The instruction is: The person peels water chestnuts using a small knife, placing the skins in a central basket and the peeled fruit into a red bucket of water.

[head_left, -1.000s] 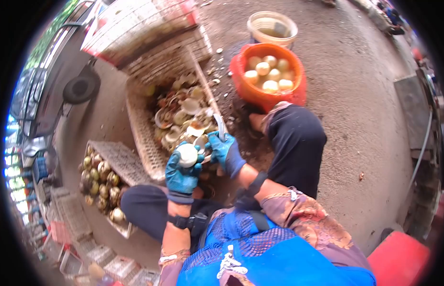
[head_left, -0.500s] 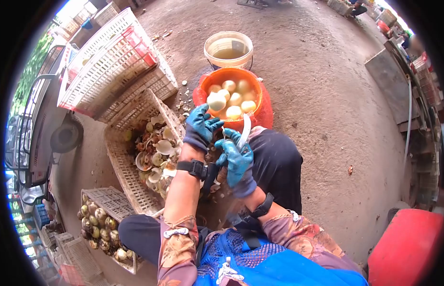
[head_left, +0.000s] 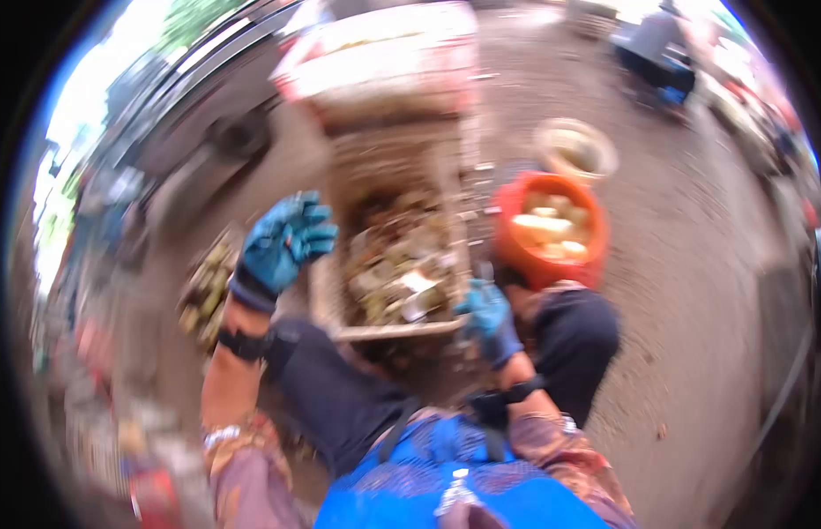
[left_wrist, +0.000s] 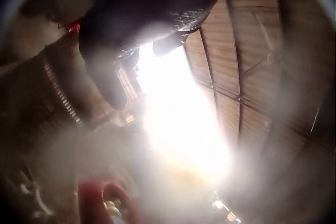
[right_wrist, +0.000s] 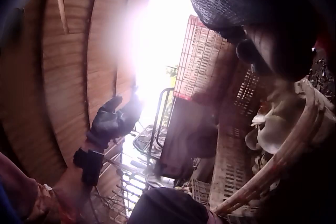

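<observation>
My left hand (head_left: 287, 242), in a blue-teal glove, is raised left of the crate of peelings (head_left: 450, 328), its fingers loosely bent and nothing seen in them. In the right wrist view the same left hand (right_wrist: 115, 121) shows dark against the bright roof opening. Just right of the crate's near corner, my right hand (head_left: 487, 316) holds a knife (head_left: 486, 270), whose blade is only a blurred streak. Beyond it an orange bucket (head_left: 509, 231) holds several pale, round peeled balls (head_left: 552, 227). Pale curved shell pieces (right_wrist: 275, 132) fill the crate in the right wrist view.
Round brownish produce (head_left: 203, 291) lies in a crate at my left. Stacked white-and-red crates (head_left: 384, 66) stand beyond the peelings. A pale bucket (head_left: 576, 150) stands behind the orange one. Farther off, a person (head_left: 657, 53) crouches at upper right.
A peeled white ball, held by my left hand a second ago, was let go over the orange bucket. That hand then swung back left, toward the produce crate. The knife stays in my right hand.
</observation>
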`<state>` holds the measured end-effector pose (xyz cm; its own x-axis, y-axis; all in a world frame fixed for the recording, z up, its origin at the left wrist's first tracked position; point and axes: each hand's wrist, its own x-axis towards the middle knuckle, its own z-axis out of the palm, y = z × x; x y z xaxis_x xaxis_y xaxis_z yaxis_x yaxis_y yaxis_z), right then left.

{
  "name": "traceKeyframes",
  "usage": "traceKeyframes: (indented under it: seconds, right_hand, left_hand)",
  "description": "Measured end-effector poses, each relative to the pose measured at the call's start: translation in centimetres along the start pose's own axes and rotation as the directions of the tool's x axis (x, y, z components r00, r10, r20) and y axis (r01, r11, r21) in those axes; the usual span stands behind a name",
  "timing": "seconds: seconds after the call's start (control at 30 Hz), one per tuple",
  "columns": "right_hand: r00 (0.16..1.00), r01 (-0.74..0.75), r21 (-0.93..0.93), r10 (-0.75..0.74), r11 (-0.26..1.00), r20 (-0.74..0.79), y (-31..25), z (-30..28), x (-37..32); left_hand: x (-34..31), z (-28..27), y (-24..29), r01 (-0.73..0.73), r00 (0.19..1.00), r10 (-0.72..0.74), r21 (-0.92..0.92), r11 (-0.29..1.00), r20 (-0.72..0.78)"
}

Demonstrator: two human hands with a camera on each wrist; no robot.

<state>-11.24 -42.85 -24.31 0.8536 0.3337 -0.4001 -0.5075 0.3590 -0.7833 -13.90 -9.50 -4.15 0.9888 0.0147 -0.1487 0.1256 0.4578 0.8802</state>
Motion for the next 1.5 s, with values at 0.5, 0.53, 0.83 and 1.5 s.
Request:
traceKeyframes:
  seconds: [0.5,0.53,0.83,1.5]
  right_hand:
    - [0.883,0.082,-0.796,0.326,0.6,0.337,2.8,5.9,-4.6]
    - [0.909,0.131,-0.804,0.252,0.58,0.33,3.4,5.4,-4.2]
    - [0.948,-0.107,-0.754,0.294,0.648,0.118,5.0,6.1,-4.0]
    - [0.934,-0.192,-0.712,0.347,0.676,0.078,5.5,7.0,-4.1]
  left_hand:
    - [-36.3,-29.6,-16.1,-0.51,0.505,-0.005,-0.304,0.804,-0.863]
    - [-34.9,-28.7,-16.7,-0.415,0.284,-0.02,-0.141,0.899,-0.959]
    - [-25.8,-30.3,-12.6,0.878,0.243,0.564,0.426,0.217,-0.789]
    - [-28.4,-33.8,-14.1,-0.616,0.541,0.281,-0.146,0.774,-0.793]
